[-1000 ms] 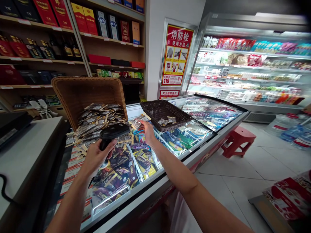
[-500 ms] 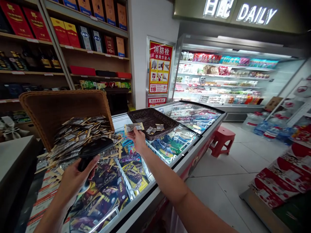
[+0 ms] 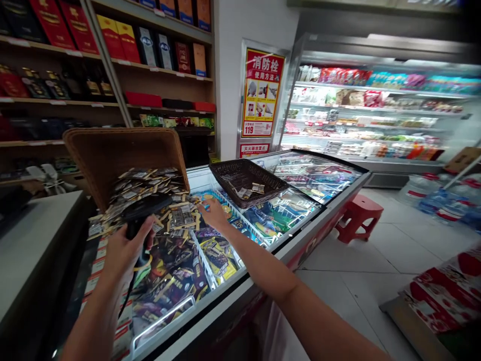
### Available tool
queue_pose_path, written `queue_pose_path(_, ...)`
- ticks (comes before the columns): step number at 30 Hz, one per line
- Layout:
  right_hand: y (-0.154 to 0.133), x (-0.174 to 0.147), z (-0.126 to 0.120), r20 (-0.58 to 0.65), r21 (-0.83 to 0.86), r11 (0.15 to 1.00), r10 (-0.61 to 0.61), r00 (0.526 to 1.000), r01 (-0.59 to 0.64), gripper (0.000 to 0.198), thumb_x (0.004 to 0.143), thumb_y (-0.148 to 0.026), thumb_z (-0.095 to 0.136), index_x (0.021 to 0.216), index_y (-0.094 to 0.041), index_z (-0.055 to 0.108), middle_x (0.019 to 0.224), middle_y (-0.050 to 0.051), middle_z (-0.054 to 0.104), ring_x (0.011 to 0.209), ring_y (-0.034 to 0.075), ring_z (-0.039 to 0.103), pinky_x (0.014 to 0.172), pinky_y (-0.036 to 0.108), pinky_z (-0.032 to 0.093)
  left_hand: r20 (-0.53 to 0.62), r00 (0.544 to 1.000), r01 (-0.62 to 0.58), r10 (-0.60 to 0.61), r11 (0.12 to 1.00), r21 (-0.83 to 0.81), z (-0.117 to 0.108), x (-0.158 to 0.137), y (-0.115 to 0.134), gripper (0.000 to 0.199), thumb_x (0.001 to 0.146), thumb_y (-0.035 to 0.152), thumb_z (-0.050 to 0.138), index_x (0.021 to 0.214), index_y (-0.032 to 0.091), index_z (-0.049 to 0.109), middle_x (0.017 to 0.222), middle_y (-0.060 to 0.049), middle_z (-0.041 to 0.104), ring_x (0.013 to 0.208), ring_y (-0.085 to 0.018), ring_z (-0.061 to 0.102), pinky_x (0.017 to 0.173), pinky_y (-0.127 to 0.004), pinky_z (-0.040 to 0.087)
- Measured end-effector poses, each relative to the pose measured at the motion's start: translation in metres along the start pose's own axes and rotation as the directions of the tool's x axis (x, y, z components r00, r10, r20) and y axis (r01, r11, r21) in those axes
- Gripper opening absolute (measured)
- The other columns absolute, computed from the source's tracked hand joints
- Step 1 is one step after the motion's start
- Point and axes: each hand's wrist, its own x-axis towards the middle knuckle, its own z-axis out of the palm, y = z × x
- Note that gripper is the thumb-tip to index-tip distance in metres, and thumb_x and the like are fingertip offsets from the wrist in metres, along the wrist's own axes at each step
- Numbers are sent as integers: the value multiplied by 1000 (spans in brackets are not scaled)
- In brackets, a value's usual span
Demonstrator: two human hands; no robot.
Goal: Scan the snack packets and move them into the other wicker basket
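Observation:
My left hand (image 3: 126,250) is wrapped round the handle of a black barcode scanner (image 3: 146,208), whose head points over the freezer's glass top. A cable hangs from its grip. My right hand (image 3: 213,214) is stretched toward the right edge of a heap of small flat packets (image 3: 182,216) with pale, stick-like edges. Its fingers look apart, with no packet visible in them. The heap spills from a tipped tan wicker basket (image 3: 124,138) onto the glass. Just beyond my right hand, a dark woven tray (image 3: 276,193) holds a few similar packets (image 3: 257,188).
Beneath the glass of the chest freezer (image 3: 244,281) lie wrapped ice creams. A grey counter (image 3: 41,230) stands at left, with shelves of boxes and bottles behind. A red stool (image 3: 361,215) and water jugs (image 3: 453,200) stand on the floor at right, near stacked red-and-white cartons (image 3: 443,291).
The packet that was in my right hand is out of it, and the tray seems to hold one more. That hand has moved back to the heap. The view has shifted left and down.

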Motion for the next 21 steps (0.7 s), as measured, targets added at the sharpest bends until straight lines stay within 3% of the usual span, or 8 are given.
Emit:
queue_pose_path(2, -2, -10, 7, 39, -188, 979, -67, 997, 73, 34, 95, -52, 76, 105, -19, 77, 126, 14, 71, 125, 31, 65, 105, 41, 51, -17, 1000, -5, 4, 999, -44, -1, 1, 0, 56, 63, 65, 94, 77, 17, 66, 60, 2, 62, 49, -11, 51, 47, -23, 38)
queue_pose_path(6, -6, -27, 27, 111, -347, 923, -137, 984, 168, 57, 96, -64, 72, 127, -16, 72, 139, 19, 64, 136, 36, 53, 114, 48, 43, -30, 1000, 8, -10, 998, -69, 1, -1, 0, 60, 65, 68, 93, 79, 17, 67, 62, 2, 63, 49, -10, 51, 46, -23, 37)
queue_pose_path(8, -6, -31, 35, 113, -369, 912, -148, 982, 180, 62, 89, -67, 78, 123, -16, 72, 141, 20, 61, 136, 37, 50, 115, 50, 41, -20, 1000, 12, -13, 998, -55, 2, -3, 0, 61, 63, 69, 93, 80, 16, 67, 65, 1, 64, 50, -10, 52, 46, -23, 37)
queue_pose_path(10, -5, -31, 39, 85, -327, 935, -117, 990, 138, 59, 78, -66, 88, 107, -17, 73, 135, 19, 63, 134, 37, 51, 113, 49, 43, -7, 1000, 9, -10, 999, -40, 3, -5, 1, 63, 61, 70, 94, 78, 16, 67, 66, 1, 65, 51, -10, 53, 46, -24, 38)
queue_pose_path(12, -5, -27, 39, 70, -176, 984, -28, 997, 40, 51, 72, -60, 93, 91, -19, 69, 117, 14, 68, 124, 34, 56, 103, 44, 47, -3, 1000, 2, -2, 999, -35, 5, -7, 2, 63, 61, 71, 94, 77, 16, 67, 65, 1, 64, 51, -11, 53, 46, -24, 39)
queue_pose_path(14, -5, -22, 36, 120, 88, 992, 76, 990, -87, 45, 74, -53, 92, 85, -21, 63, 94, 6, 68, 104, 27, 63, 88, 37, 51, -4, 1000, -3, 3, 999, -41, 7, -7, 2, 63, 61, 71, 93, 77, 16, 66, 64, 1, 63, 51, -11, 53, 47, -23, 39)
queue_pose_path(18, -5, -11, 30, 204, 531, 804, 185, 961, -268, 42, 74, -44, 89, 87, -24, 55, 70, -5, 60, 69, 15, 58, 63, 27, 47, 4, 1000, 12, -11, 999, -39, 9, -7, 3, 64, 57, 72, 94, 75, 17, 66, 62, 1, 63, 50, -11, 53, 46, -24, 39)
queue_pose_path(21, -5, -6, 23, 126, 678, 693, 217, 968, -244, 54, 65, -35, 94, 99, -26, 52, 73, -7, 61, 66, 15, 61, 57, 25, 51, 0, 1000, 21, -21, 999, -29, 9, -7, 4, 62, 56, 69, 95, 75, 17, 67, 62, 0, 64, 50, -11, 52, 45, -23, 38)
